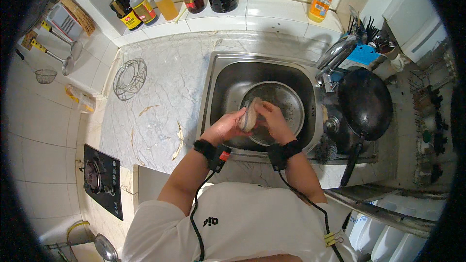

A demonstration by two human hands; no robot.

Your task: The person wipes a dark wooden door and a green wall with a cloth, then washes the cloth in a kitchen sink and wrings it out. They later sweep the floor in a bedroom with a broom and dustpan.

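Observation:
Over the sink, my left hand is closed around a pale brownish oblong item with a dark band along it; I cannot tell exactly what it is. The fingers of my right hand lie against its upper right side. Beneath both hands a round metal basin sits in the stainless steel sink. My hands cover part of the basin's near left side. Black straps with small boxes and cables circle both wrists.
A chrome faucet and black wok stand to the right. On the counter at left lie a wire rack and peel-like strips. Several bottles line the sill, including a squeeze bottle. A gas hob is lower left.

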